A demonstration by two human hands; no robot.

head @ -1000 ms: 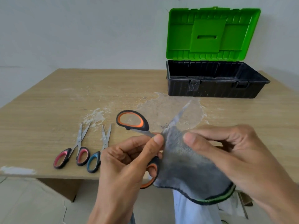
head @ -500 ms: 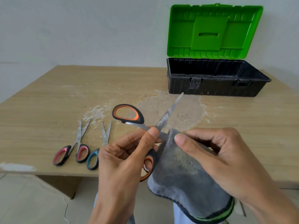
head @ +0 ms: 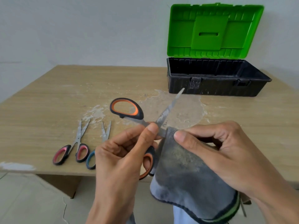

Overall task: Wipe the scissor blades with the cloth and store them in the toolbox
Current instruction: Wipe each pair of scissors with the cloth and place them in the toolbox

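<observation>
Mid-wipe on the first pair. Left hand pinches the orange scissors at the pivot. Right hand pinches the cloth round one blade, just beside the left fingertips. Next, I'd guess: slide tipward, then the other blade. Toolbox sits open, well beyond both hands.

Splayed scissors against grey cloth

The left hand and right hand are bare, and so are the wrists and forearms running to the lower edge. The fingers have short, trimmed nails. Between the forearms, a pale blue garment covers the legs.
</observation>
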